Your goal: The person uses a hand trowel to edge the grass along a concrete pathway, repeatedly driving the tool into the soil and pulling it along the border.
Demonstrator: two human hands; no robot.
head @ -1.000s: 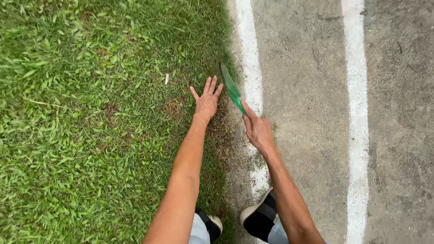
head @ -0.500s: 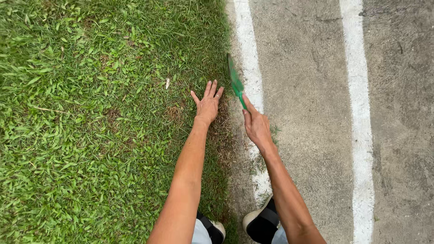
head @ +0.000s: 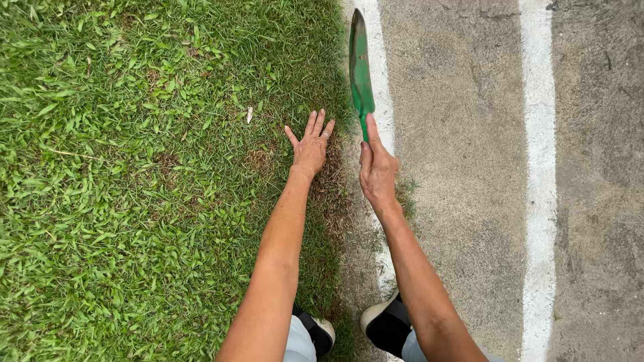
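Fig.: my L hand (head: 310, 149) lay flat, fingers spread, on the grass (head: 134, 167) at the pavement (head: 456, 134) edge to brace me, while my R hand (head: 377, 171) clamped the green trowel (head: 360, 70), blade raised fwd over the white line (head: 382, 100).

Head view, straight down, close overhead
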